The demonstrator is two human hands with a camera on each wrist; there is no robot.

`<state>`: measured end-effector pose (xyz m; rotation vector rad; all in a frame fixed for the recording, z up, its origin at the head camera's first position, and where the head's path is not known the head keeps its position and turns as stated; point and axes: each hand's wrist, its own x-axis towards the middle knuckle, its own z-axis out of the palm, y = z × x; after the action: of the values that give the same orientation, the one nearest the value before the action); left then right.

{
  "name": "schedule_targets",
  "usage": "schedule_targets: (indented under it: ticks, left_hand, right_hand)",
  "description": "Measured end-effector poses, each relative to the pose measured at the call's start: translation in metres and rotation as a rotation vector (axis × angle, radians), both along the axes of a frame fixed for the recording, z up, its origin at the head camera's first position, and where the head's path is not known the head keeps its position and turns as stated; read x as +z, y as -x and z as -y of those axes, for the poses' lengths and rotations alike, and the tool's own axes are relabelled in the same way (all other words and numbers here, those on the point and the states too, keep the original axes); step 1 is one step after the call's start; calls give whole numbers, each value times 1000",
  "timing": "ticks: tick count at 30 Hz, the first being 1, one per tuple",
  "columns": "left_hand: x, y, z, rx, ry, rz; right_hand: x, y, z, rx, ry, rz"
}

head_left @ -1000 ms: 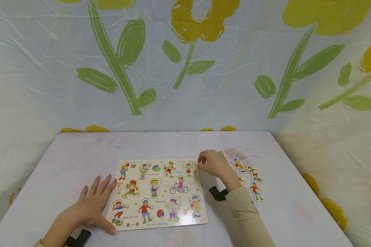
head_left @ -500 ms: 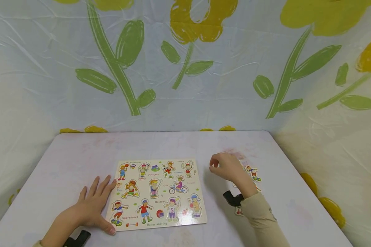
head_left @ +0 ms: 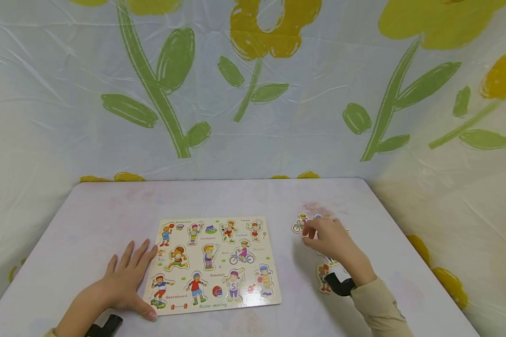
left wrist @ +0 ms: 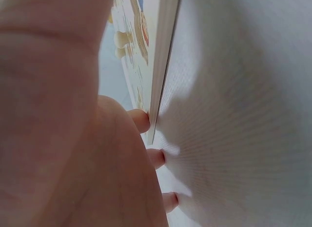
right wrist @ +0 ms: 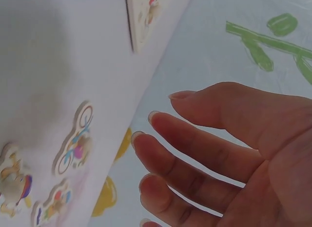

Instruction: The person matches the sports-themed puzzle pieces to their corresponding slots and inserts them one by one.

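My left hand [head_left: 124, 285] rests with spread fingers at the left edge of a puzzle board [head_left: 196, 257] printed with children playing sports. In the left wrist view, a fingertip [left wrist: 140, 120] touches the board's edge [left wrist: 163, 56], and pale knobs [left wrist: 122, 40] stand up from its face. My right hand [head_left: 335, 238] hovers over loose puzzle pieces to the right of the board, fingers loosely bent and holding nothing. Nearby lie a cyclist piece [right wrist: 75, 141], a piece with a purple cap [right wrist: 13, 180] and a smaller colourful piece [right wrist: 53, 205]. The hand hides some pieces in the head view.
A pale table [head_left: 194, 199] carries everything. Behind it and at the sides hangs a white sheet [head_left: 312, 140] with yellow flowers and green leaves. Another loose piece [head_left: 323, 278] lies near the right wrist, which wears a black device [head_left: 340, 284].
My right hand has moved right, from the board's upper right corner to above the loose pieces, and the cyclist piece now shows. The left hand stays at the board.
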<state>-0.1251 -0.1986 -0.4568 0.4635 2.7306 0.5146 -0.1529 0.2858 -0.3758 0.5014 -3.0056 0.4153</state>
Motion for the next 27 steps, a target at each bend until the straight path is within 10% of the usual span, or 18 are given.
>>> schedule_targets:
  ticks: [27]
  left_hand:
    - [2,0,0,-5,18,-2]
  right_hand:
    - [-26,-49,-38,5,81,188]
